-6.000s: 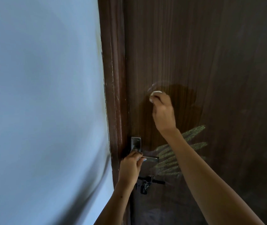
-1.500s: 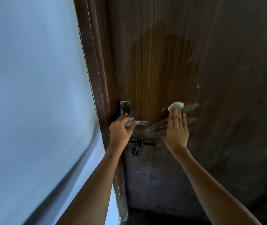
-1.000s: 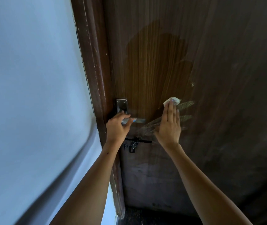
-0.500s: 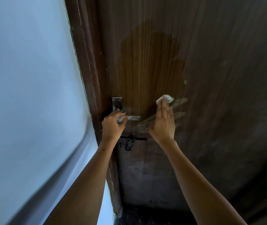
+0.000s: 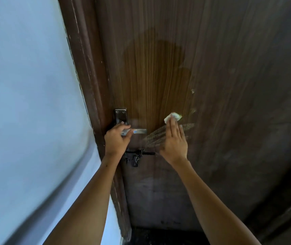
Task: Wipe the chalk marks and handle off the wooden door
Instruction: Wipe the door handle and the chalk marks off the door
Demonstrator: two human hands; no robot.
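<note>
The dark wooden door [image 5: 229,85] fills the view, with a brighter wiped patch [image 5: 155,76] above the handle. My left hand [image 5: 117,140] grips the metal lever handle [image 5: 140,131] under its steel plate [image 5: 121,116]. My right hand [image 5: 174,142] lies flat on the door, its straight fingers pressing a small white cloth [image 5: 172,117] against the wood. Pale chalk streaks [image 5: 188,126] fan out from under that hand, toward the handle and to the right. A chalk speck [image 5: 192,91] sits higher up.
A brown door frame [image 5: 88,76] runs along the door's left edge beside a pale blue wall [image 5: 26,103]. A black bolt with a padlock [image 5: 136,157] hangs below the handle. The dark floor [image 5: 159,236] shows at the bottom.
My right hand with the cloth has worked down from the upper wiped patch to the chalk streaks, and fewer streaks show now. My left hand has stayed on the handle.
</note>
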